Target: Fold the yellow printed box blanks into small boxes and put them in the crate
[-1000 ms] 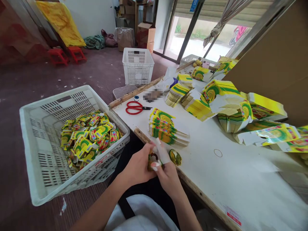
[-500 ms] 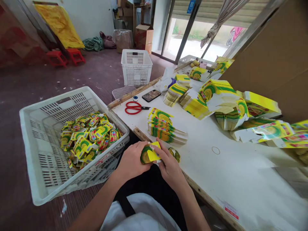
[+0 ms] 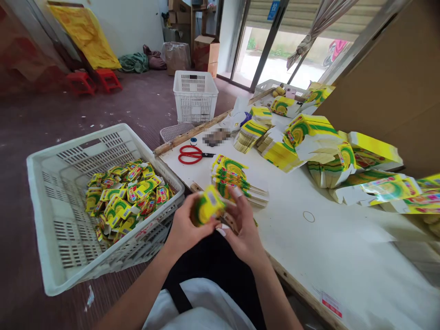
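Note:
A small yellow-and-green printed carton (image 3: 210,204), blurred by motion, sits in my left hand (image 3: 187,229), fingers and thumb wrapped round it. Just to its right is my right hand (image 3: 245,229), fingers spread apart and curved, with nothing visible in them. The right thumb tip lies close to the left thumb; whether they touch I cannot tell. Behind both hands, a fanned stack of flat cartons (image 3: 233,172) lies near the table edge. To my left, a white plastic crate (image 3: 44,220) holds many folded cartons (image 3: 125,197).
Red-handled scissors (image 3: 190,155), a small blue-topped spool (image 3: 194,141) and a pixelated patch lie on the white table (image 3: 288,247). Bundles of flat cartons (image 3: 309,137) stand towards the right and back. A rubber band (image 3: 308,216) lies nearby. Another white crate (image 3: 195,98) stands on the floor beyond.
The carton, earlier between both hands, has risen and turned in my left hand, now showing its barcode side. My right hand has come off it, its fingers opening.

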Demonstrator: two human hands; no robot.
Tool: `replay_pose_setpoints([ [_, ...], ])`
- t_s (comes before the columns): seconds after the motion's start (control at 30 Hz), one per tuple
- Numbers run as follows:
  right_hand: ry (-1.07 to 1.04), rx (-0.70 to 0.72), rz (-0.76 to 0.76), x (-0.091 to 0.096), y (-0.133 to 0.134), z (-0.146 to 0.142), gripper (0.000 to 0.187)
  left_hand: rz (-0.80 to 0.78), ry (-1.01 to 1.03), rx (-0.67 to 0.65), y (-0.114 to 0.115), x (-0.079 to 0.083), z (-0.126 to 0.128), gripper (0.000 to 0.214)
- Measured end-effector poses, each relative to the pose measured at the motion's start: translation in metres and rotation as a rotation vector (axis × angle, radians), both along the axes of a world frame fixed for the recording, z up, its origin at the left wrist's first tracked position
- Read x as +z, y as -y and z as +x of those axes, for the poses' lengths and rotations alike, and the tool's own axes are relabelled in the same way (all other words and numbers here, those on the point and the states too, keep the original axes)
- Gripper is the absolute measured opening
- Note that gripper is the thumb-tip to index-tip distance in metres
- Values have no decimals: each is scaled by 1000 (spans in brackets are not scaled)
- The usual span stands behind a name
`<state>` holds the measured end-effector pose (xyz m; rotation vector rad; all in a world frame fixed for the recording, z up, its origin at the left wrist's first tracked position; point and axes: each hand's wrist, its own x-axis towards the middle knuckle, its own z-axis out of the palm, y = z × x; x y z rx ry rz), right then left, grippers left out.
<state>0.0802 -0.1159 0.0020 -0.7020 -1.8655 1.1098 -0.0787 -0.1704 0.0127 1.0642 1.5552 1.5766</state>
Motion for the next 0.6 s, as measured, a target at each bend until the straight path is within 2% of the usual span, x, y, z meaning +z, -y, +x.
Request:
replay_pose_setpoints([
  [0.03, -17, -52, 8, 3, -8, -2, 74, 67, 221, 120, -2, -1, -2, 55],
  [0.1, 28, -225, 71, 12, -33, -3, 65, 160, 624, 336, -7, -2, -7, 53],
  [0.13, 79, -327, 104, 15, -47, -4, 60, 163, 774, 397, -9, -3, -9, 52],
  [0.2, 232, -474, 137, 18, -75, -6, 55, 81, 954, 422, -11, -3, -9, 44],
  [0.3, 488, -514, 175, 12, -104, -11, 50, -89, 1013, 308, -10, -9, -3, 30],
  [0.37, 547, -490, 197, 5, -112, -13, 46, -147, 977, 221, -7, -14, 2, 30],
  [0.47, 538, -484, 217, 1, -112, -13, 46, -143, 891, 149, -4, -21, 8, 35],
  [0.6, 442, -508, 238, 6, -94, -12, 52, -99, 812, 63, 0, -22, 12, 40],
])
